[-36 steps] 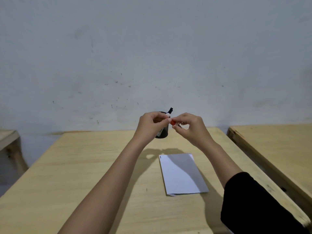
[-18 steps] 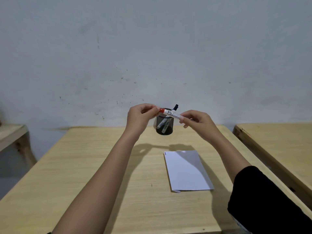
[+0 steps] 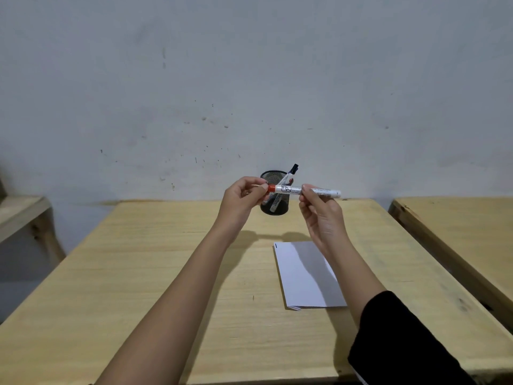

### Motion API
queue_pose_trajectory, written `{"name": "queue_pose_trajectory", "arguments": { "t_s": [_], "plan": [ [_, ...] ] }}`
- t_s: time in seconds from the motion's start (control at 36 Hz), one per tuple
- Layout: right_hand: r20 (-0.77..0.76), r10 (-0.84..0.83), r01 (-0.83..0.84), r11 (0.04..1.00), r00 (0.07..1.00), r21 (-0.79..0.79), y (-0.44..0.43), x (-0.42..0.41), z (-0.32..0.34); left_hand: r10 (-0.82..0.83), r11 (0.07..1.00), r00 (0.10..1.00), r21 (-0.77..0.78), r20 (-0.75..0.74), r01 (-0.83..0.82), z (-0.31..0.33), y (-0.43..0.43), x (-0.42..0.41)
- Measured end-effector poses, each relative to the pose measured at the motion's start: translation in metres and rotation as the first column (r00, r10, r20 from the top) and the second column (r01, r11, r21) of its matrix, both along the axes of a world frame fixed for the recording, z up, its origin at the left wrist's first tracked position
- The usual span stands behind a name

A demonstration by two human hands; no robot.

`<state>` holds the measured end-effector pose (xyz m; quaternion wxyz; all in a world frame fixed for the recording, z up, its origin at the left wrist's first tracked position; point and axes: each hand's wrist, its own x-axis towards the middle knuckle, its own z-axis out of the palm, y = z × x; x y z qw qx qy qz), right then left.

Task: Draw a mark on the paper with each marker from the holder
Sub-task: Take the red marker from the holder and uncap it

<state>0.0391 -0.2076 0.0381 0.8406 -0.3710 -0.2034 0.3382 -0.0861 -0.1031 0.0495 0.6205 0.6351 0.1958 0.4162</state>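
Note:
I hold a white marker with a red cap (image 3: 288, 189) level in the air, in front of the black mesh holder (image 3: 281, 209). My left hand (image 3: 242, 198) pinches the red cap end. My right hand (image 3: 319, 212) grips the white barrel further right. Behind them, the holder stands at the far edge of the wooden table (image 3: 155, 273) with a black-capped marker (image 3: 292, 171) sticking out and another marker inside. The white paper (image 3: 302, 276) lies flat on the table below my right hand, with a small dark mark at its far left corner.
A grey wall rises right behind the table. A second wooden table (image 3: 458, 232) stands to the right across a narrow gap. A wooden bench or shelf (image 3: 19, 215) shows at the left edge.
The red-capped marker has come out from between my close-together hands and now lies level between them. My hands have moved apart, and the holder behind them is uncovered.

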Motion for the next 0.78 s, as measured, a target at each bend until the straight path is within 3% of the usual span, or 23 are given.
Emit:
{"name": "queue_pose_trajectory", "arguments": {
  "t_s": [0.14,0.56,0.78],
  "plan": [
    [0.011,-0.017,0.017,1.0,1.0,0.006,-0.0012,0.0012,0.0008,0.004,0.99,0.996,0.138,-0.092,0.009,-0.001,0.0026,-0.0021],
    [0.076,0.004,-0.01,0.997,0.997,0.072,-0.0058,0.0034,-0.0023,-0.018,0.989,0.997,0.145,-0.068,0.028,-0.0076,-0.0016,-0.0001],
    [0.086,0.009,-0.014,0.998,0.996,0.06,-0.0052,0.0035,-0.0043,0.023,0.967,0.993,0.255,-0.119,0.008,-0.0085,-0.0019,-0.0015]
  ]
}}
